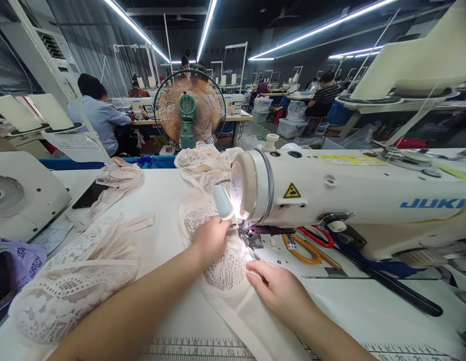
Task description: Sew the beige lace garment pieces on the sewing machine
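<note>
Long tube lights (pixel 206 27) are lit overhead. Grey curtain (pixel 88 45) hangs at left; far wall (pixel 217 52) dark. Plastic bins (pixel 291 128) stand on the floor (pixel 260 132). A large caged fan (pixel 186 104) fronts a rear counter (pixel 238 118).

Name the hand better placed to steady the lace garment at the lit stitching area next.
Left, probably: the left hand is on the lace garment, its fingertips close to the lit stitching area; the right hand is at an edge farther from it.
</note>
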